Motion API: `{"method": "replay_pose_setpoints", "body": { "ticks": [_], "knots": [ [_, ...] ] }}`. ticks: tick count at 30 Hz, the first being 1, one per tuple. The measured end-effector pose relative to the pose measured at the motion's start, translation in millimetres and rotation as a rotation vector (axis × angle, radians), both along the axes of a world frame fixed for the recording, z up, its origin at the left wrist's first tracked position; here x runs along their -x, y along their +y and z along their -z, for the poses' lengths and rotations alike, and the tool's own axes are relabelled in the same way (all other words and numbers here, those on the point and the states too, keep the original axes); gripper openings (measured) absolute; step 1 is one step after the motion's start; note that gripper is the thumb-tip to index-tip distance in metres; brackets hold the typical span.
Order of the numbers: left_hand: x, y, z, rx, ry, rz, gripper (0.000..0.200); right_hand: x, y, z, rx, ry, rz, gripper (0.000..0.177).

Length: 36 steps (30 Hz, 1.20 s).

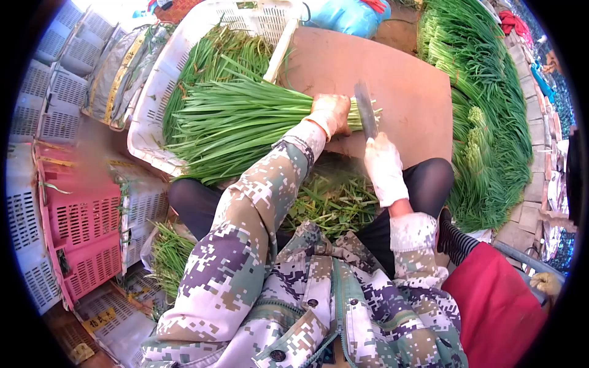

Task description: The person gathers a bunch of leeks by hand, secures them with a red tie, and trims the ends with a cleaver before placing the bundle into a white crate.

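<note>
My left hand (332, 115) is closed around a bundle of garlic chives (245, 113), near its pale cut ends. The long green leaves fan out to the left over a white plastic crate (144, 132). In my gloved right hand (384, 165) is a knife (365, 107), its blade upright in view and right at the stem ends. Bundle ends and blade lie over a brown board (402, 80) in front of my knees. Below the board, between my legs, is a heap of trimmings (334, 199).
Long rows of green chives (491, 110) lie along the right. Pink (86, 214) and white crates (24, 227) are stacked at the left. A blue bag (346, 18) sits behind the board, and red cloth (491, 300) lies at the lower right.
</note>
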<state>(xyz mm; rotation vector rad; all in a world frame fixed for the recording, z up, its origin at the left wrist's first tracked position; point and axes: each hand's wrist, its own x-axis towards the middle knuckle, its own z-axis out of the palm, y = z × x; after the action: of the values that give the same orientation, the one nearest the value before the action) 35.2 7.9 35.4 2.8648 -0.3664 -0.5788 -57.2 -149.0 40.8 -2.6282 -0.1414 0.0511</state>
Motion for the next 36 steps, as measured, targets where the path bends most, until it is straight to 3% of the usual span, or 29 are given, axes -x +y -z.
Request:
{"method": "replay_pose_setpoints", "body": {
  "ticks": [1, 2, 3, 5, 9, 11, 12, 14, 15, 17, 18, 19, 20, 21, 23, 24, 27, 28, 29, 31, 32, 33, 35, 36],
  "knots": [
    [0, 0, 2, -0.005, -0.014, -0.002, 0.055, -5, 1, 3, -0.006, -0.116, -0.119, 0.024],
    [4, -3, 5, -0.004, -0.059, -0.013, 0.053, -10, 9, 2, 0.182, -0.081, -0.123, 0.018],
    [4, -6, 13, 0.004, -0.055, -0.004, 0.053, -37, -6, 60, 0.196, -0.227, -0.297, 0.022],
    [-1, -4, 31, 0.006, -0.172, -0.052, 0.052, -46, 24, 26, 0.010, -0.022, -0.005, 0.026],
    [6, -2, 9, 0.030, -0.108, -0.006, 0.053, -42, 4, 53, 0.087, -0.018, 0.032, 0.026],
    [8, -5, 8, 0.021, -0.075, -0.020, 0.053, -7, 3, 2, 0.051, 0.095, -0.073, 0.025],
    [8, -6, 10, 0.014, -0.107, -0.032, 0.055, -13, 0, 22, 0.055, 0.106, -0.079, 0.025],
    [10, -8, 17, 0.009, -0.180, -0.033, 0.046, -37, -10, 74, 0.171, 0.028, -0.134, 0.024],
    [11, -12, 29, 0.017, -0.175, -0.030, 0.046, -44, -4, 70, 0.217, -0.238, -0.263, 0.025],
    [6, -10, 40, 0.005, -0.290, -0.081, 0.032, -63, 29, 23, 0.084, 0.157, 0.070, 0.027],
    [5, -8, 33, -0.002, -0.170, -0.024, 0.024, -61, 28, 20, 0.113, 0.162, 0.079, 0.028],
    [6, -8, 33, -0.010, -0.192, -0.003, 0.030, -54, 23, 27, 0.147, 0.170, 0.090, 0.028],
    [8, -6, 22, -0.007, -0.199, -0.010, 0.034, -57, 0, 71, 0.202, 0.006, -0.134, 0.027],
    [12, -7, 14, -0.001, -0.191, -0.013, 0.039, -42, -6, 68, 0.183, 0.019, -0.096, 0.025],
    [5, -10, 22, 0.042, -0.218, -0.016, 0.045, -13, 3, 8, 0.227, 0.210, -0.049, 0.023],
    [6, -11, 25, -0.002, -0.201, -0.031, 0.044, -10, 4, 9, 0.194, 0.141, -0.086, 0.024],
    [7, -12, 35, 0.018, -0.193, -0.062, 0.039, -46, 9, 61, 0.153, 0.085, -0.031, 0.028],
    [0, -7, 33, 0.024, -0.222, -0.078, 0.037, -51, 29, 28, 0.077, 0.165, 0.118, 0.026],
    [5, -9, 38, 0.037, -0.225, -0.076, 0.035, -43, 18, 49, 0.075, 0.174, 0.124, 0.026],
    [6, -8, 35, 0.003, -0.224, -0.017, 0.033, -56, -6, 92, 0.216, 0.061, -0.129, 0.027],
    [-1, -3, 26, 0.003, -0.234, -0.028, 0.032, -31, 9, 15, 0.173, 0.252, -0.081, 0.028],
    [6, -7, 25, 0.019, -0.204, -0.027, 0.031, -32, -26, 86, 0.099, 0.203, 0.033, 0.028],
    [6, -10, 15, 0.033, -0.145, -0.034, 0.033, -2, -3, 12, 0.170, 0.223, -0.099, 0.024],
    [6, -10, 14, 0.039, -0.101, -0.031, 0.034, -5, -3, 28, 0.157, 0.089, -0.137, 0.022]
  ]
}}
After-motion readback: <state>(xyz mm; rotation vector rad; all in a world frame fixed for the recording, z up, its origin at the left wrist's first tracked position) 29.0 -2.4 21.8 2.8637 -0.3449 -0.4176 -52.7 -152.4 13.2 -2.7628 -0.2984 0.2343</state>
